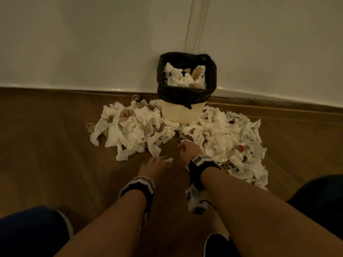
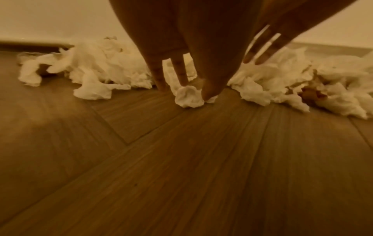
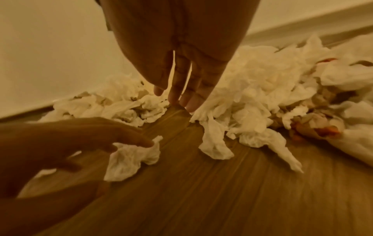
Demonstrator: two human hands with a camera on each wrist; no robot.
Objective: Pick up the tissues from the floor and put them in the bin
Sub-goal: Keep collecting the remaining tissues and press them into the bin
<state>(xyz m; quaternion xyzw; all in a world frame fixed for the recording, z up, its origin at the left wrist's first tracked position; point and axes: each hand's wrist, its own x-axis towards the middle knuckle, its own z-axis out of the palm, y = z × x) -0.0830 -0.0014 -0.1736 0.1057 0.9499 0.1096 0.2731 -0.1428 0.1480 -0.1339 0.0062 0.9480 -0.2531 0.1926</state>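
Note:
A cream bin point(image 1: 181, 114) with a black liner stands against the wall, holding several crumpled tissues point(image 1: 183, 76). Two heaps of white tissues lie on the wooden floor, one left of the bin point(image 1: 130, 127) and one to its right point(image 1: 228, 140). In the gap between the heaps, my left hand point(image 1: 159, 160) reaches down and pinches a small tissue point(image 2: 188, 98) between thumb and finger on the floor. My right hand point(image 3: 177, 97) hangs beside it with straight fingers, its tips just above the floor at the edge of the right heap point(image 3: 252, 89), holding nothing.
The white wall point(image 1: 92, 43) and its skirting run right behind the bin. Brown and orange scraps point(image 3: 325, 131) are mixed into the right heap. My knees point(image 1: 31, 230) frame the bottom corners, and a dark shoe point(image 1: 217, 245) sits below my right forearm.

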